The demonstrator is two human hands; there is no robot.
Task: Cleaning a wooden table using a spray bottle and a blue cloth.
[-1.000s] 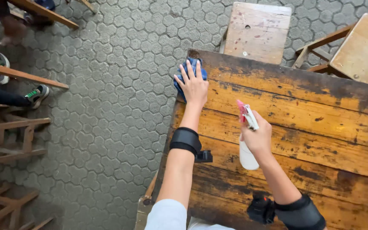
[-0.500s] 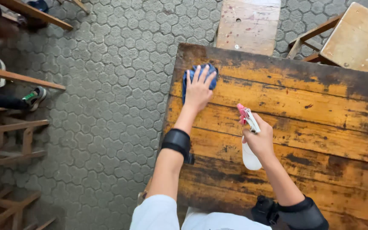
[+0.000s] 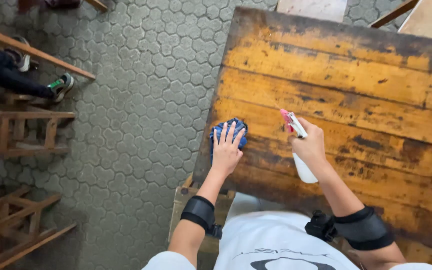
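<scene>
A person's left hand [image 3: 226, 152] lies flat, fingers spread, pressed on a crumpled blue cloth [image 3: 227, 134] at the left edge of a worn wooden table [image 3: 356, 85]. The cloth sits directly beneath the palm and fingers, its blue folds showing past the fingertips and along the thumb side, just in from the table's edge. To the right of that hand, a short way off and not touching it, the right hand [image 3: 308, 147] is closed around the neck of a white spray bottle [image 3: 301, 155]; the bottle's pink-and-white trigger head [image 3: 292, 122] juts above the knuckles and points toward the left hand, while the white body hangs below the fist, held above the tabletop. Whether a finger rests on the trigger cannot be made out. Both forearms carry black bands, one near the left wrist [image 3: 199, 214] and one on the right forearm [image 3: 361, 229]. The tabletop beyond both hands is yellow-brown planking with dark stains and blackened edges. Left of the cloth hand, past the table's edge, lies grey hexagonal paving [image 3: 136, 100]. Farther left stand wooden benches [image 3: 26, 130], with another person's sneakered foot [image 3: 62, 85] near them.
</scene>
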